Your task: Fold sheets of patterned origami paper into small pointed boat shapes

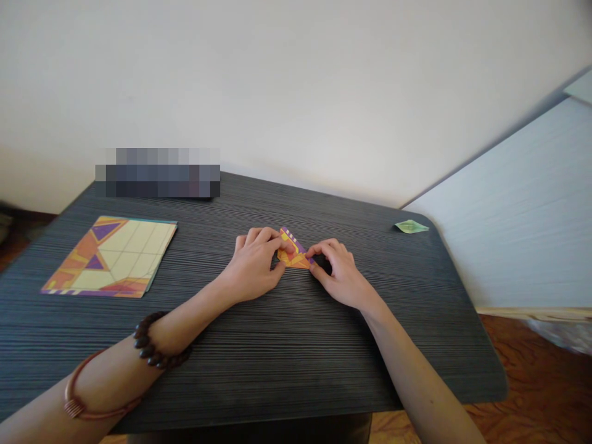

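A small folded piece of origami paper (296, 254), patterned in orange, yellow and purple, is between my hands near the middle of the dark table. My left hand (256, 259) grips its left side, with the thumb at the lower edge and the fingers over the top. At its right corner, my right hand (337, 271) pinches the paper between thumb and index finger. Parts of the paper's left side are covered by my left fingers.
On the left of the dark wood-grain table (305, 357) lies a stack of square patterned paper sheets (129, 253). A green folded paper piece (411, 226) rests near the far right corner. A blurred-out dark object (160, 179) stands at the back left, by the wall.
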Demonstrator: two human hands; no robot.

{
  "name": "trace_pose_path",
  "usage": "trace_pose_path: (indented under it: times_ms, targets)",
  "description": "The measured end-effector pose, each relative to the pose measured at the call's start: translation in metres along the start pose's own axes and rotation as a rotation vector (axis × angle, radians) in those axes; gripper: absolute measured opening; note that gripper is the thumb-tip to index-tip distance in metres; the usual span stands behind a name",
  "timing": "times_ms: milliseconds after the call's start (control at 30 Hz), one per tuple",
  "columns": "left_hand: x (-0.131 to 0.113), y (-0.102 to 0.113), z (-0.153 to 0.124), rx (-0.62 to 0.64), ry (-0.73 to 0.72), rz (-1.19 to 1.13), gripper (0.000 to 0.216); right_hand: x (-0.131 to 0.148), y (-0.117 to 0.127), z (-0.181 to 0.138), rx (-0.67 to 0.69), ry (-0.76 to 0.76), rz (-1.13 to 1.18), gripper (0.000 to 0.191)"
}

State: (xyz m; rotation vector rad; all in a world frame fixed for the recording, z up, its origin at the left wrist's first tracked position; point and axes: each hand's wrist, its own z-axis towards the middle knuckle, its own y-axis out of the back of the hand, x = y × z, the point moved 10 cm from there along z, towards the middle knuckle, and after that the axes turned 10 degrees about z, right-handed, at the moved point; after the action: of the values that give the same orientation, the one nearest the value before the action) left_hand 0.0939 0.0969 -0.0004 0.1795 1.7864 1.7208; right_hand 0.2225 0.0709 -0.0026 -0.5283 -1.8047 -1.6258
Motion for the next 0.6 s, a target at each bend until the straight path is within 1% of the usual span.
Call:
trace_pose_path:
  times_ms: [200,333,400,500,600]
  targets:
    - [-0.003,0.004,-0.002,-0.024,-0.044,-0.019,0.025,0.001,0.0,-0.002,0.002,0.033,0.002,0.018]
    - [0.0,0.012,-0.003,-0.09,-0.072,-0.083,0.04,0.008,0.0,-0.006,0.011,0.075,-0.034,0.02]
    - [-0.001,0.013,-0.003,-0.096,-0.111,-0.051,0.042,0.011,-0.001,-0.008,0.012,0.097,-0.054,0.021]
    - [-0.006,0.008,-0.004,-0.071,-0.173,0.056,0.04,0.013,0.0,-0.01,-0.021,0.122,-0.075,0.022]
    - [-0.007,0.007,-0.005,-0.077,-0.177,0.114,0.036,0.015,0.0,-0.01,-0.075,0.137,-0.092,0.022]
